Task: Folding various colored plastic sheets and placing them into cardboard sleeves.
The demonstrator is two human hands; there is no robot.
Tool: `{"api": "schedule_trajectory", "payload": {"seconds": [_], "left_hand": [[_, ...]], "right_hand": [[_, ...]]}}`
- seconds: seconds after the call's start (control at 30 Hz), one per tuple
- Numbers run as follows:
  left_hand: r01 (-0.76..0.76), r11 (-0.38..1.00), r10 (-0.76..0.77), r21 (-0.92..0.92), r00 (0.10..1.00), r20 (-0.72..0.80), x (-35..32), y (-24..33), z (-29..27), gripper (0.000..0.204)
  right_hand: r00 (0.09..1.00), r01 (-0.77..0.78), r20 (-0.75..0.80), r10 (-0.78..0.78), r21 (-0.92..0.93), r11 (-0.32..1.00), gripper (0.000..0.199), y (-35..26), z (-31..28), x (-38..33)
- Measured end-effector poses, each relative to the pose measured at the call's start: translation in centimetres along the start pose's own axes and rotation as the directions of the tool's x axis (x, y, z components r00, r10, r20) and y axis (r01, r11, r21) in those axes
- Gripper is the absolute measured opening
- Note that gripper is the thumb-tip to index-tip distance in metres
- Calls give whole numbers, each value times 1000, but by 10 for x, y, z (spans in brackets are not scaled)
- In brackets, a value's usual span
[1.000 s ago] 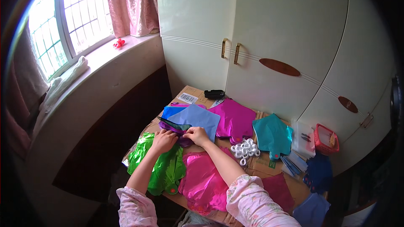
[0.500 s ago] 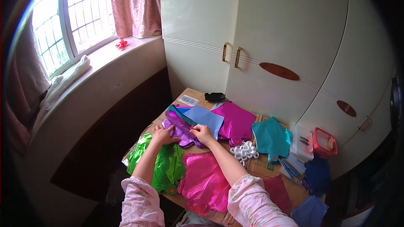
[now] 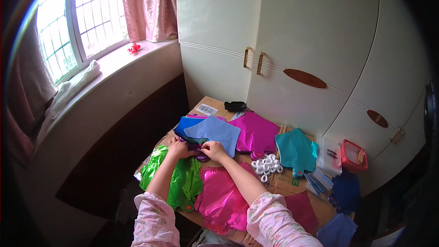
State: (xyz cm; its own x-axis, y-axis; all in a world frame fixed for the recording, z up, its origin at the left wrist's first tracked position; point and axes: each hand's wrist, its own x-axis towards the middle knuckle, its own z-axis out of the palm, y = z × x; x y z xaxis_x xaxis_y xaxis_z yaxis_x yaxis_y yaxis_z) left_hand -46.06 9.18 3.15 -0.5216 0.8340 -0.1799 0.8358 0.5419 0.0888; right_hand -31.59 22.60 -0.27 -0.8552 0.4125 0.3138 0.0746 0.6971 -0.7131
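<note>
Both hands are on a purple foil balloon (image 3: 201,157), flat and star-like, part of it folded over with a dark teal side showing. My left hand (image 3: 179,148) has its fingers closed on the balloon's left side. Pinched at its right side are the fingertips of my right hand (image 3: 214,150). Just beyond lie a pale blue star-shaped sheet (image 3: 215,131) and a darker blue one (image 3: 186,123). Nearer me, a crumpled green foil balloon (image 3: 178,184) lies under my left forearm, and a pink foil balloon (image 3: 222,196) beside my right forearm.
A cardboard-covered table (image 3: 286,184) carries magenta foil (image 3: 254,130), teal foil (image 3: 296,150), a cluster of white rings (image 3: 266,164) and a black object (image 3: 235,106). At right stand a clear tray (image 3: 330,148) and a red basket (image 3: 359,167). A white wardrobe (image 3: 302,27) borders the back.
The purple balloon, raised and spread half a second ago, is now folded lower and mostly under my hands. My right hand has moved slightly left and nearer me, uncovering more of the blue sheets.
</note>
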Motion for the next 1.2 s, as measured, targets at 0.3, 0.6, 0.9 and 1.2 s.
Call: {"api": "schedule_trajectory", "payload": {"seconds": [0.3,0.6,0.9,1.2], "left_hand": [[50,995,-47,86,998,-34,2,-4,8,89],[101,995,-100,21,995,-27,-12,13,-7,96],[121,990,-119,-68,992,32,-11,5,-10,94],[-209,949,209,-235,978,-28,-112,-92,7,77]], "right_hand": [[994,-93,-45,100,124,988,18,-6,-1,-1],[695,-66,-583,420,530,845,11,54,-90,47],[687,284,-481,-545,-512,811,23,-81,-191,28],[574,816,397,-716,-345,463,11,-179,12,-80]]}}
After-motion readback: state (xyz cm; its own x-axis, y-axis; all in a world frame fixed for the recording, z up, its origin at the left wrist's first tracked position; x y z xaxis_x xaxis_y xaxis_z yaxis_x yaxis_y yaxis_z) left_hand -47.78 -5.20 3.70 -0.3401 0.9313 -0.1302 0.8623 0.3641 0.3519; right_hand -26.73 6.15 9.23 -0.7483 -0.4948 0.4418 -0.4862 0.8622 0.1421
